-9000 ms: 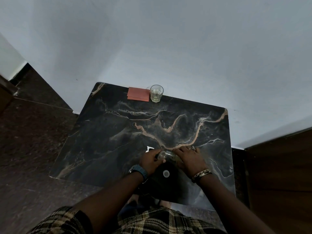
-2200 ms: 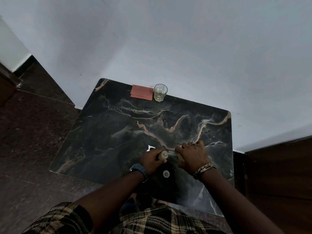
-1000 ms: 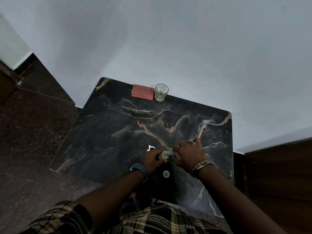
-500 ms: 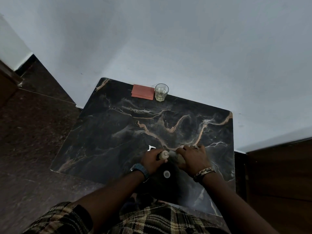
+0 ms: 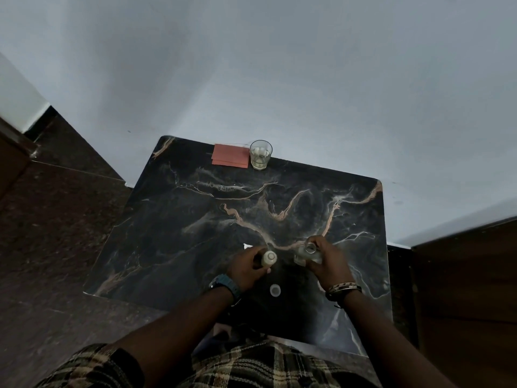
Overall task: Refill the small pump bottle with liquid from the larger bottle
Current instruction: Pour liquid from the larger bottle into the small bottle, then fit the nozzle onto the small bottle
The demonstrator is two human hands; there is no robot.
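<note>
The left hand (image 5: pixel 246 266) grips the small bottle (image 5: pixel 268 259) by its body, upright near the table's (image 5: pixel 173 233) front edge; the right hand (image 5: pixel 331 261) holds the clear larger bottle (image 5: pixel 307 253) just beside it. Both bottles look light, smooth and likely slippery, best held round the middle. Liquid levels are hidden, and the white piece (image 5: pixel 247 245) behind the left hand is unclear.

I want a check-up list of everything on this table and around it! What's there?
Surface: dark marble table, veined.
Job's things: small bottle in left hand; clear larger bottle in right hand; the two bottles apart; round white cap lying on the table between the wrists.
Clutter: red card beside a drinking glass at the far edge; small white piece by the left hand, too small to identify.
Hands: both closed around bottles.
Cables: nothing seen.
Surroundings: pale wall, dark floor.
</note>
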